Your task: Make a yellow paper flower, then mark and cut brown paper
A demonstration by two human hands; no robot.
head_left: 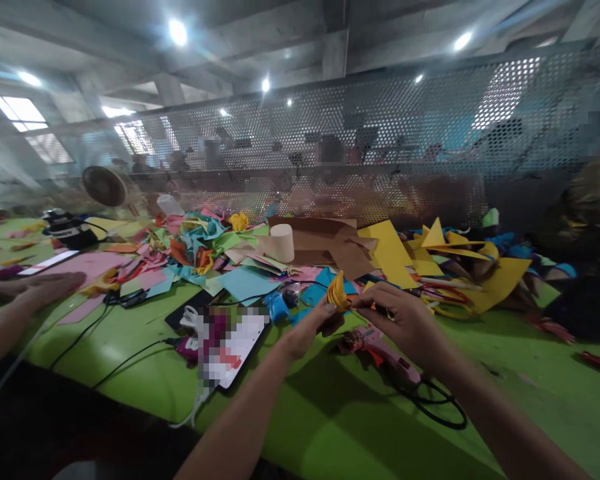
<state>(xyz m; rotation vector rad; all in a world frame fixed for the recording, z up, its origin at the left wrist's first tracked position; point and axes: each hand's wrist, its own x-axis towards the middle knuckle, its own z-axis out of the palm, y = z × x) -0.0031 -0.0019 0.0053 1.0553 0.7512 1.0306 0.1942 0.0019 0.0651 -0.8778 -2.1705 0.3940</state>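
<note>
Curled yellow piece (336,293), ridged in layers, tight in left grip (309,327); right grip (399,315) unclear.

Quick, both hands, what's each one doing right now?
Left hand: closed, holding the yellow, layered, petal-shaped, paper-like piece.
Right hand: closed in a pinch at the piece's lower right; whether it grips anything cannot be told.

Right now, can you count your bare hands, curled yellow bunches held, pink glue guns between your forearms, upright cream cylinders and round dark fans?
Left hand, right hand: 2
Yellow bunch: 1
Glue gun: 1
Cylinder: 1
Fan: 1
Total: 6
</note>
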